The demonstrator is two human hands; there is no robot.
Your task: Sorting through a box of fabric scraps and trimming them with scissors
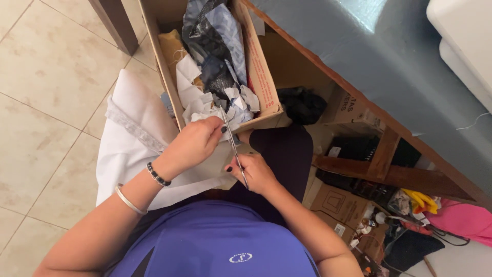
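White fabric [134, 146] is pinched in the closed left hand [192, 144]; the right hand [254, 173] grips slim metal scissors [233, 145] beside a scrap-filled cardboard box [264, 82].

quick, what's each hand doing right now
Left hand: closed on the white fabric.
Right hand: closed on the scissors.
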